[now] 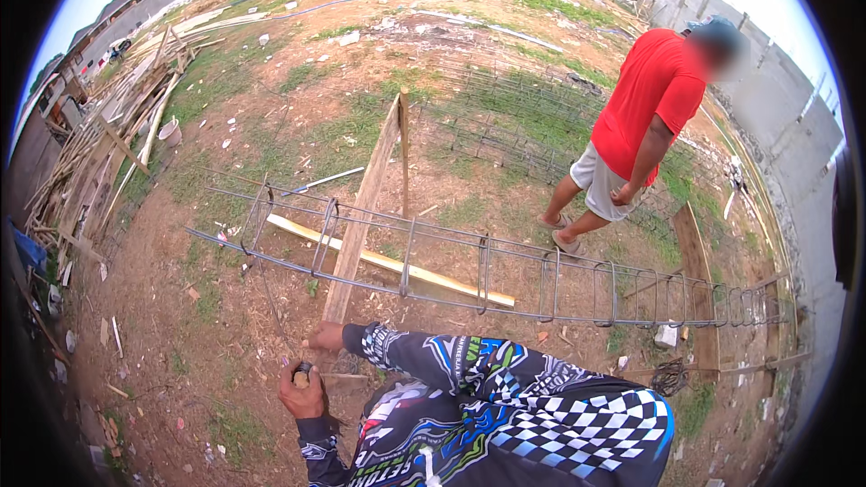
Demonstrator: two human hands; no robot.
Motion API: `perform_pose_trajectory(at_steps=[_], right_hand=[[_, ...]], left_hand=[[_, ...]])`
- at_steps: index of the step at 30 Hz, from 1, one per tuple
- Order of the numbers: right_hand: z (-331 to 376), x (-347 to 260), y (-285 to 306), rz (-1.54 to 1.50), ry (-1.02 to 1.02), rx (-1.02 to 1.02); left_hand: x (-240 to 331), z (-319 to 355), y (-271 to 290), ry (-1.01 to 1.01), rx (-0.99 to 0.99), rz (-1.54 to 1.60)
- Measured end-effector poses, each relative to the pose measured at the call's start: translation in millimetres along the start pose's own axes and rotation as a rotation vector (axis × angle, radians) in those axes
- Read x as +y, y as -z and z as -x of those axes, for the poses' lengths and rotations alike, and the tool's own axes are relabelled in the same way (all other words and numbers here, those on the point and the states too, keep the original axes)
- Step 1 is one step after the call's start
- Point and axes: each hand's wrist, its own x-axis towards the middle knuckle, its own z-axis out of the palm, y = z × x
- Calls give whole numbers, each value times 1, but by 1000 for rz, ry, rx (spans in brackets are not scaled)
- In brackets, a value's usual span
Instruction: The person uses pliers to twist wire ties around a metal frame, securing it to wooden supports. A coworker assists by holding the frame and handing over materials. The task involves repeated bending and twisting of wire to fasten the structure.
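Curling round a small tan-and-dark object [302, 368], the left grip [302, 390] has its fingers closed; the object sits at the top of the hand, its exact kind too small to tell. Just above and slightly right of it is the right grip [325, 336], fingers bent — whether they pinch anything I cannot tell. A wooden plank [363, 212] runs up and away from just beside the right grip. Beyond both grips a long steel rebar cage [404, 291] crosses that plank, stretching far to their right, near but apart from the hands. Past the plank's lower part, a pale wooden strip [442, 286] lies on the ground. Well apart, up and to the right of the grips, stands a person in a red shirt [645, 113] — head bowed.
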Motion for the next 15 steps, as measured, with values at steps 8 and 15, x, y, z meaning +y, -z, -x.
perform_pose_trajectory(at_steps=[8, 15], right_hand=[[14, 7, -20, -372, -116, 10], [27, -6, 0, -101, 30, 82]], left_hand=[[-10, -3, 1, -75, -113, -5], [0, -6, 1, -107, -149, -56]])
